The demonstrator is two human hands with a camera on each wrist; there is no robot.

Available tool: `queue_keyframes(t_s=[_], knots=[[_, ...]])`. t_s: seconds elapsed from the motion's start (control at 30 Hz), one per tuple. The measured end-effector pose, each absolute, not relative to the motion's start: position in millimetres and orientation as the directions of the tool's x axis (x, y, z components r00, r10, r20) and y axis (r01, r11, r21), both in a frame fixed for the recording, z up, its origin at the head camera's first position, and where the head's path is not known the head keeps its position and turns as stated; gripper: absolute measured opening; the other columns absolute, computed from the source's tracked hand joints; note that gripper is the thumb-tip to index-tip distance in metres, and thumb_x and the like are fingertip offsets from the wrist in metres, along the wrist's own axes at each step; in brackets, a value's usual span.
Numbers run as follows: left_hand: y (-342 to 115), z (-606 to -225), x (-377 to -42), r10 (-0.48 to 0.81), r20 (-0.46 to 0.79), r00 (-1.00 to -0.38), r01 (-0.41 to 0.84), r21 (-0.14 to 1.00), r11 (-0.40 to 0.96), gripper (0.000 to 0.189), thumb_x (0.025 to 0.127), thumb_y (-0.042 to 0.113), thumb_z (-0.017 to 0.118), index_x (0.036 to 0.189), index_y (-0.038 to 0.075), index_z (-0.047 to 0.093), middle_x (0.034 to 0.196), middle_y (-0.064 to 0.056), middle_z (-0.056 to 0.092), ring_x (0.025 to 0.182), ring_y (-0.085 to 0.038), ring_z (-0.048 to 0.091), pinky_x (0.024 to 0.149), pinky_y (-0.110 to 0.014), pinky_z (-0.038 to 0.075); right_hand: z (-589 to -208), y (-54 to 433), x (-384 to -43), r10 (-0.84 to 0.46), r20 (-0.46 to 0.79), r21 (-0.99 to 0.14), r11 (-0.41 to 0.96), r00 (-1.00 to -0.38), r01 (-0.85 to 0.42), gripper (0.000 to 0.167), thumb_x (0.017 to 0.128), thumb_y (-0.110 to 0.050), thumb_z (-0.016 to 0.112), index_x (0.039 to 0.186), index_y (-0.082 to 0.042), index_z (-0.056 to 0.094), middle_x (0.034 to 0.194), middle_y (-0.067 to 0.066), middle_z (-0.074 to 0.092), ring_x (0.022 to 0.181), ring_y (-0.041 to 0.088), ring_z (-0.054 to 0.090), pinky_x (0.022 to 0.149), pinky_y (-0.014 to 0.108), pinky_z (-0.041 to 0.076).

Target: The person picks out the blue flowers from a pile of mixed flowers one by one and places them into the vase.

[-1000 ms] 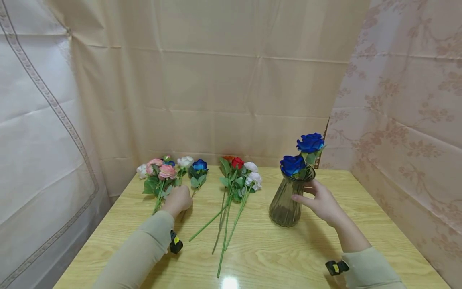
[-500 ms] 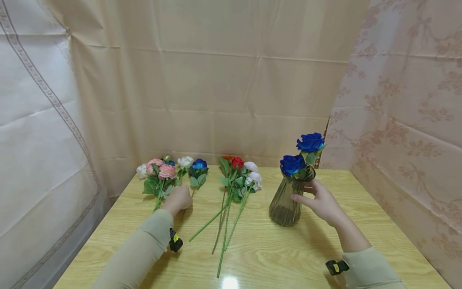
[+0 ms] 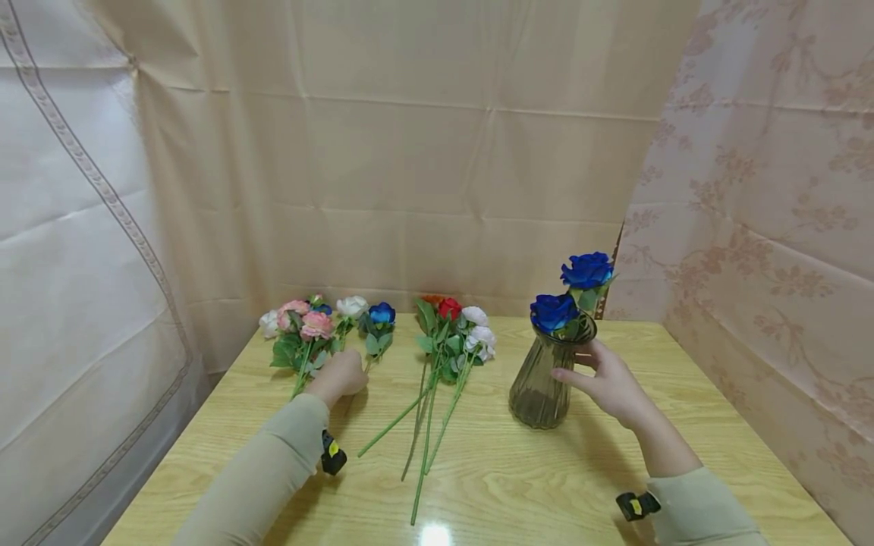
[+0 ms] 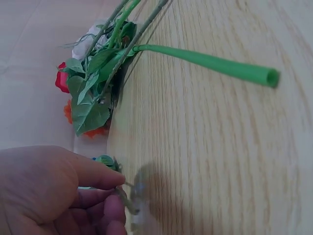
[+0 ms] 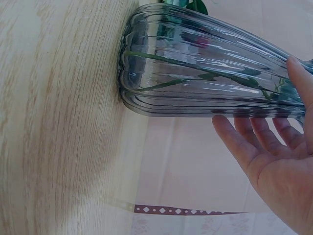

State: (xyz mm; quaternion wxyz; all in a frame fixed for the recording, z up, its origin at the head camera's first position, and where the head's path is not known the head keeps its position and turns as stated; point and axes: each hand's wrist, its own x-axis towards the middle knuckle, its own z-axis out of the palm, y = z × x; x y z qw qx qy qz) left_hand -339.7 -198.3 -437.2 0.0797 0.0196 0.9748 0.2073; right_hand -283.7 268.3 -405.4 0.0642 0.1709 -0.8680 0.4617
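Note:
My left hand (image 3: 341, 375) is low over the table at the left, its thumb and index finger pinching the thin stem (image 4: 128, 201) of a blue rose (image 3: 381, 313). That rose's head and green leaves stick out beyond the fingers. To the right, a ribbed, smoky glass vase (image 3: 536, 394) stands upright with two blue roses (image 3: 554, 312) in it. My right hand (image 3: 608, 387) holds the vase near its neck, thumb on the near side and fingers behind. Through the glass (image 5: 195, 93), thin green stems show in the right wrist view.
Pink roses (image 3: 317, 324) and white roses (image 3: 351, 306) lie at the left hand. In the middle lie a red rose (image 3: 449, 308), white flowers (image 3: 481, 340) and an orange one, their long stems pointing toward me. A beige curtain (image 3: 423, 189) hangs behind the wooden table (image 3: 519, 485).
The left hand and the blue rose it pinches have shifted slightly to the right. The right hand and the vase stay in place.

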Motion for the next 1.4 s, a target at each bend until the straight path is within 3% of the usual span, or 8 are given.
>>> queue_keyframes(t_s=[0.17,0.4,0.6,0.87,1.13,1.4], knots=[[-197,-439,-341,0.056,-0.154,-0.987,-0.014,0.423,0.906,0.01,0.094,0.004,0.058,0.084,0.002,0.06,0.072,-0.013,0.057,0.056,-0.023,0.053,0.048,-0.032,0.042,-406,268,-284,-0.238,0.267,-0.777,0.521,-0.934,-0.355,0.078,0.094,-0.035,0.076,0.155,-0.007,0.037,0.146,0.022,0.049,0.132,0.048,0.047,0.096,0.062,0.048],[-194,-437,-340,0.063,-0.103,-0.993,0.017,0.399,0.917,0.01,0.092,0.002,0.057,0.085,0.001,0.063,0.074,-0.011,0.056,0.061,-0.025,0.053,0.052,-0.033,0.042,-406,268,-285,-0.235,0.264,-0.779,0.519,-0.935,-0.351,0.078,0.094,-0.035,0.076,0.155,-0.007,0.037,0.146,0.022,0.049,0.132,0.048,0.047,0.097,0.063,0.048],[-189,-431,-334,0.104,-0.033,-0.994,0.08,0.419,0.905,0.037,0.094,-0.001,0.051,0.06,0.012,0.043,0.055,-0.001,0.037,0.046,-0.015,0.039,0.044,-0.028,0.035,-406,268,-284,-0.234,0.257,-0.79,0.509,-0.938,-0.343,0.078,0.094,-0.035,0.076,0.155,-0.008,0.037,0.147,0.022,0.048,0.133,0.048,0.046,0.097,0.063,0.047],[-183,-428,-332,0.157,0.017,-0.987,0.148,0.442,0.885,0.051,0.101,0.007,0.054,0.052,0.016,0.041,0.044,0.003,0.041,0.039,-0.012,0.041,0.043,-0.027,0.033,-405,268,-283,-0.233,0.256,-0.786,0.515,-0.938,-0.343,0.08,0.093,-0.037,0.077,0.156,-0.009,0.036,0.147,0.022,0.048,0.132,0.047,0.047,0.097,0.062,0.048],[-171,-422,-330,0.191,0.131,-0.973,0.231,0.494,0.838,0.047,0.102,0.011,0.057,0.06,0.016,0.038,0.05,0.004,0.034,0.044,-0.011,0.033,0.046,-0.026,0.028,-405,268,-282,-0.232,0.264,-0.785,0.513,-0.936,-0.348,0.079,0.093,-0.035,0.077,0.156,-0.01,0.037,0.147,0.021,0.049,0.132,0.047,0.047,0.096,0.062,0.048],[-158,-415,-322,0.177,0.234,-0.956,0.273,0.491,0.827,0.031,0.102,0.015,0.061,0.074,0.013,0.05,0.059,0.001,0.046,0.051,-0.013,0.042,0.052,-0.03,0.034,-405,268,-281,-0.233,0.262,-0.787,0.511,-0.937,-0.347,0.078,0.094,-0.035,0.076,0.156,-0.009,0.037,0.147,0.021,0.049,0.133,0.047,0.047,0.097,0.063,0.047]])
